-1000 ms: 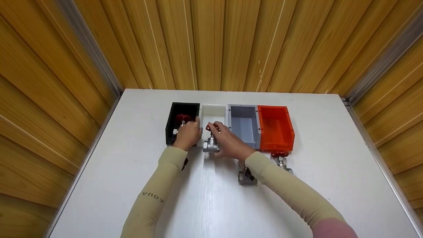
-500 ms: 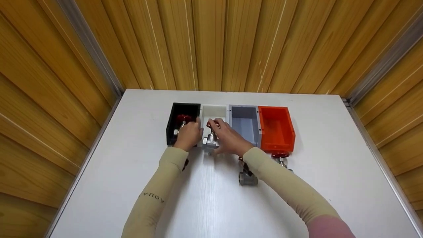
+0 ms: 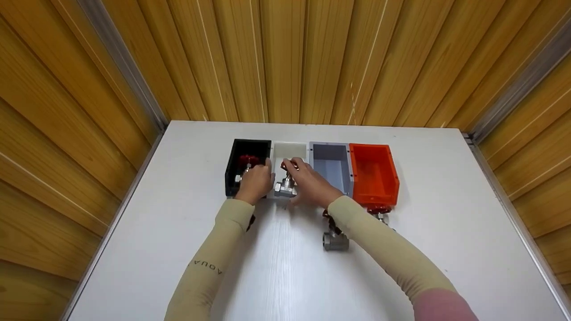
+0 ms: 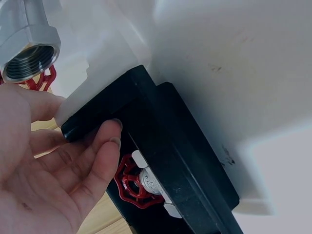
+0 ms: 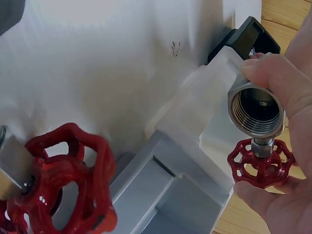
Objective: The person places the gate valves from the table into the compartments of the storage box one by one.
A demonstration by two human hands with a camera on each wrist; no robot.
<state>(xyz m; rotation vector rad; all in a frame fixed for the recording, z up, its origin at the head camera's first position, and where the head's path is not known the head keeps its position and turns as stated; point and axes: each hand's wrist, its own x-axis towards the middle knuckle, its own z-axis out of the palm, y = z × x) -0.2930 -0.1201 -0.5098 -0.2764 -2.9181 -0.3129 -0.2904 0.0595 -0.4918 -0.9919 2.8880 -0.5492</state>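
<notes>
My right hand (image 3: 313,186) grips a steel gate valve (image 3: 284,189) with a red handwheel over the front part of the white bin (image 3: 290,149). In the right wrist view, the thumb lies on the valve body and fingers are at the handwheel (image 5: 262,165). My left hand (image 3: 255,182) grips the side wall of the black bin (image 4: 168,131) where it meets the white one, fingers curled over the edge. Inside the black bin lies another valve (image 4: 146,181) with a red handwheel, partly covered by the left hand in the head view.
A grey bin (image 3: 330,171) and an orange bin (image 3: 374,174) continue the row to the right. Two more red-wheeled valves stand in front: one valve (image 3: 335,241) near the right forearm, another valve (image 3: 380,214) by the orange bin. Wooden panels (image 3: 285,62) rise behind the white table (image 3: 285,276).
My right hand has shifted slightly forward with the gate valve, from just in front of the white bin to over its front part. The left hand has stayed in place.
</notes>
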